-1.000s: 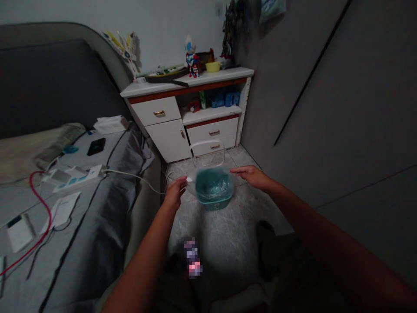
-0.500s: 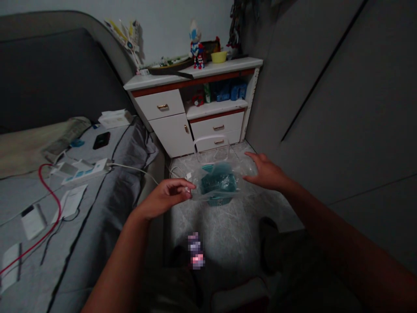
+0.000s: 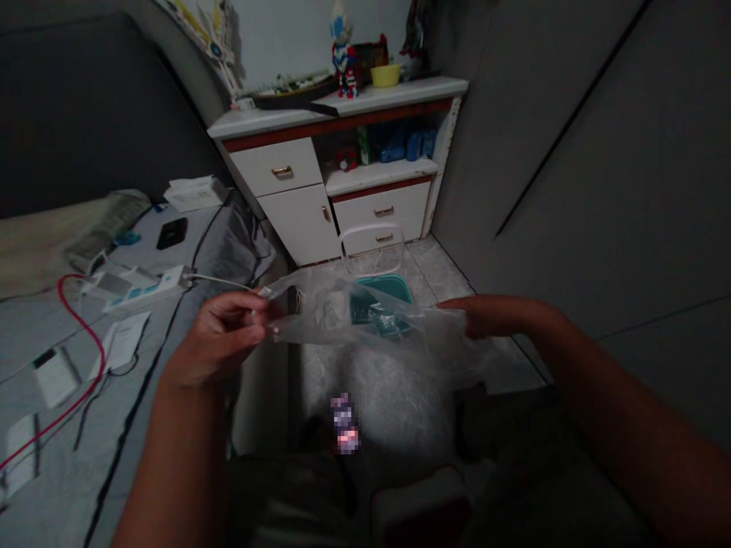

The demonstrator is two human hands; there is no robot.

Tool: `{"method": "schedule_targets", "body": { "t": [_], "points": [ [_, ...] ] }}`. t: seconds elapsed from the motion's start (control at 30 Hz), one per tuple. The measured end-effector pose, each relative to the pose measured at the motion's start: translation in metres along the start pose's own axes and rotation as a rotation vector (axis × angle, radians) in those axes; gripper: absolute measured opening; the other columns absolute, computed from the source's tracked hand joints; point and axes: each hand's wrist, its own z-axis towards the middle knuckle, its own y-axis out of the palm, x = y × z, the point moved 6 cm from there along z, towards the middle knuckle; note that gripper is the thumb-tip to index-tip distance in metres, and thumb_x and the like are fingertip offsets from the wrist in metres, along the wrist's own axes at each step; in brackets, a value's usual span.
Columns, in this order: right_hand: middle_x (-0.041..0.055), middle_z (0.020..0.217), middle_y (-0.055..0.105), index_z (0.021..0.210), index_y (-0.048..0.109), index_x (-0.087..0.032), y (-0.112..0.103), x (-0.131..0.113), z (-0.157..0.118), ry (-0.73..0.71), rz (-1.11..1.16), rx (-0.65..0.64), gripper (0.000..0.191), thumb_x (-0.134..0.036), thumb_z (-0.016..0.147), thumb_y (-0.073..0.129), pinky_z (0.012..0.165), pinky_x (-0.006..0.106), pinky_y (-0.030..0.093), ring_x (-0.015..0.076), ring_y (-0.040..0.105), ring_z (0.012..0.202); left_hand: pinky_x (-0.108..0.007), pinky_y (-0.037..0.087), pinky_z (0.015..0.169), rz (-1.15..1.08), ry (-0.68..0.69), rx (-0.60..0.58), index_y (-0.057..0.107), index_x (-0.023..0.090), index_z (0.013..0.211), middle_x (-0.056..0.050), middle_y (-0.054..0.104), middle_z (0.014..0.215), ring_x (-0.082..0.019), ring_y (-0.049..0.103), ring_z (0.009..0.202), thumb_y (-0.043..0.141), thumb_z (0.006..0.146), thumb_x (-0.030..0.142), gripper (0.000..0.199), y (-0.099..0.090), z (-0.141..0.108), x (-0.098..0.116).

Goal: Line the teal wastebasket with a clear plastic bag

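Left hand pinches clear bag over teal bin, right hand apparently too; marbled floor beneath, white cabinet behind bin.

Taking the bin as reference, I record the cabinet behind it, the bed to its left bearing a power strip, the panelling to its right, and the bag over it, between my left hand and my right hand.

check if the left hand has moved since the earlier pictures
Yes, the left hand has moved leftward in the head view, appearing closer to the white power strip than before.
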Motion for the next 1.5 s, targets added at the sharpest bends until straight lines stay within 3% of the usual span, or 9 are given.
{"method": "schedule_targets", "body": {
  "t": [0.17, 0.37, 0.5, 0.63, 0.9, 1.13, 1.3, 1.4, 1.5],
  "points": [
    [0.0026, 0.078, 0.073, 0.154, 0.058, -0.029, -0.019, -0.009, -0.023, 0.004, 0.333, -0.128, 0.074, -0.036, 0.082, 0.077, 0.052, 0.024, 0.049, 0.0174, 0.066, 0.061, -0.036, 0.064, 0.081, -0.16, 0.029, 0.103, 0.084, 0.041, 0.087, 0.004, 0.056, 0.063, -0.018, 0.068, 0.074, 0.104, 0.058, 0.039, 0.035, -0.012, 0.0, 0.007],
    [0.004, 0.09, 0.07, 0.116, 0.065, -0.024, -0.046, -0.006, -0.028, -0.02, 0.497, 0.065, 0.048, -0.056, 0.083, 0.078, 0.049, 0.021, 0.041, 0.0112, 0.056, 0.058, -0.032, 0.062, 0.086, -0.302, 0.059, 0.133, 0.081, 0.047, 0.101, 0.006, 0.068, 0.079, -0.014, 0.063, 0.075, 0.099, 0.066, 0.039, 0.04, -0.02, 0.002, 0.009],
    [0.0017, 0.081, 0.064, 0.113, 0.063, -0.022, -0.054, 0.002, -0.021, 0.007, 0.502, 0.215, 0.041, -0.057, 0.091, 0.069, 0.052, 0.021, 0.037, 0.0104, 0.051, 0.06, -0.036, 0.062, 0.083, -0.212, 0.015, 0.162, 0.081, 0.046, 0.104, 0.004, 0.071, 0.082, -0.017, 0.066, 0.081, 0.097, 0.069, 0.039, 0.039, -0.028, 0.01, -0.005],
    [0.0002, 0.068, 0.056, 0.112, 0.072, -0.02, -0.039, 0.008, 0.0, 0.032, 0.385, 0.105, 0.035, -0.049, 0.091, 0.07, 0.052, 0.022, 0.037, 0.011, 0.047, 0.057, -0.028, 0.059, 0.07, -0.008, -0.147, 0.191, 0.084, 0.03, 0.097, 0.002, 0.071, 0.077, -0.015, 0.066, 0.074, 0.104, 0.053, 0.033, 0.048, -0.038, 0.022, -0.047],
    [-0.0035, 0.05, 0.043, 0.078, 0.075, -0.017, 0.035, 0.032, 0.057, 0.086, 0.163, -0.26, 0.015, -0.027, 0.081, 0.064, 0.044, 0.021, 0.029, 0.0077, 0.036, 0.041, -0.036, 0.061, 0.079, 0.453, -0.495, -0.188, 0.083, 0.018, 0.08, -0.008, 0.079, 0.083, -0.023, 0.072, 0.08, 0.101, 0.053, 0.042, 0.04, -0.027, 0.032, -0.158],
    [0.0033, 0.056, 0.062, 0.09, 0.082, -0.015, 0.069, 0.064, 0.101, 0.293, -0.012, -0.185, 0.018, -0.023, 0.083, 0.068, 0.062, 0.031, 0.052, 0.0147, 0.059, 0.05, -0.037, 0.059, 0.076, 0.656, -0.691, -0.311, 0.083, 0.02, 0.073, -0.009, 0.08, 0.078, -0.026, 0.071, 0.073, 0.093, 0.055, 0.03, 0.023, -0.025, 0.026, -0.248],
    [0.0185, 0.091, 0.08, 0.096, 0.084, -0.011, 0.085, 0.082, 0.129, 0.21, -0.067, -0.058, 0.025, -0.03, 0.089, 0.07, 0.086, 0.041, 0.057, 0.0314, 0.076, 0.093, -0.033, 0.058, 0.079, 0.781, -0.74, -0.192, 0.078, 0.026, 0.06, -0.006, 0.078, 0.07, -0.028, 0.074, 0.078, 0.088, 0.054, 0.023, 0.012, -0.034, 0.029, -0.297],
    [0.0207, 0.123, 0.077, 0.117, 0.083, -0.012, 0.087, 0.096, 0.138, 0.18, -0.161, 0.046, 0.035, -0.027, 0.087, 0.072, 0.103, 0.042, 0.053, 0.0353, 0.07, 0.123, -0.033, 0.057, 0.092, 1.079, -0.671, -0.219, 0.082, 0.025, 0.073, -0.009, 0.083, 0.086, -0.032, 0.078, 0.098, 0.084, 0.065, 0.025, 0.008, -0.046, 0.038, -0.312],
    [0.0184, 0.134, 0.074, 0.132, 0.078, -0.014, 0.088, 0.113, 0.141, 0.219, -0.202, 0.067, 0.045, -0.024, 0.088, 0.071, 0.109, 0.039, 0.051, 0.0325, 0.068, 0.128, -0.036, 0.055, 0.1, 1.301, -0.632, -0.248, 0.086, 0.021, 0.102, -0.015, 0.083, 0.113, -0.034, 0.075, 0.115, 0.075, 0.08, 0.027, 0.024, -0.057, 0.047, -0.319]
  ]
}}
